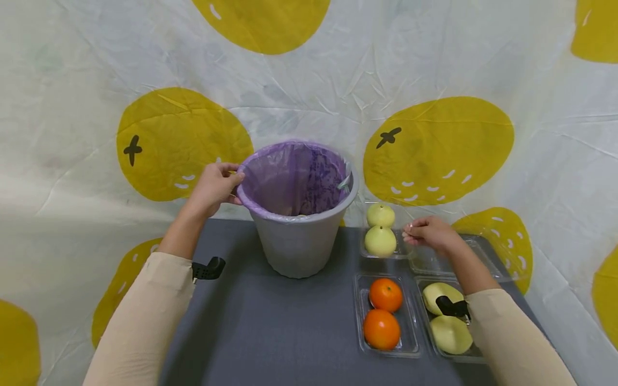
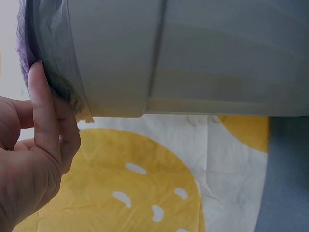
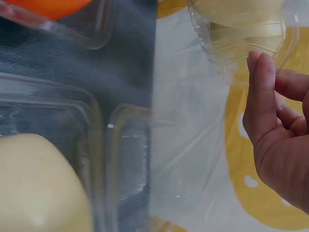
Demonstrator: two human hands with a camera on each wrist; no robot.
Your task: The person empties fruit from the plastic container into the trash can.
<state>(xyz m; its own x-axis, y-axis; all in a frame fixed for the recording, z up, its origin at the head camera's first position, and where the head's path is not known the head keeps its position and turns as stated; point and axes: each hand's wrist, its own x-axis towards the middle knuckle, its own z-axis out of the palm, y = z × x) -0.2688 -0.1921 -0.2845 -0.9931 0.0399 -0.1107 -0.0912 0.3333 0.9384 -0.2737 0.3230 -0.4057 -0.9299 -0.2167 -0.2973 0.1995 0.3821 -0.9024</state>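
My left hand (image 1: pixel 214 187) grips the left rim of a grey bin (image 1: pixel 299 241), with the thumb over the edge and the fingers outside. A purple plastic bag (image 1: pixel 275 182) lines the bin and folds over its rim; the left wrist view shows the fingers at the bag's edge. To the right, my right hand (image 1: pixel 429 234) pinches the edge of a clear plastic container (image 3: pixel 212 48) between thumb and fingers. Two pale yellow-green round fruits (image 1: pixel 380 241) sit in that container, one behind the other, and it appears raised off the table.
Nearer me, a clear container (image 1: pixel 410 351) holds two oranges (image 1: pixel 381 328). Beside it, another holds two pale yellow-green fruits (image 1: pixel 451 335), with its lid (image 1: pixel 475 257) folded back behind, under my right forearm. A fruit-print cloth (image 1: pixel 299 80) hangs behind the grey table (image 1: pixel 270 332).
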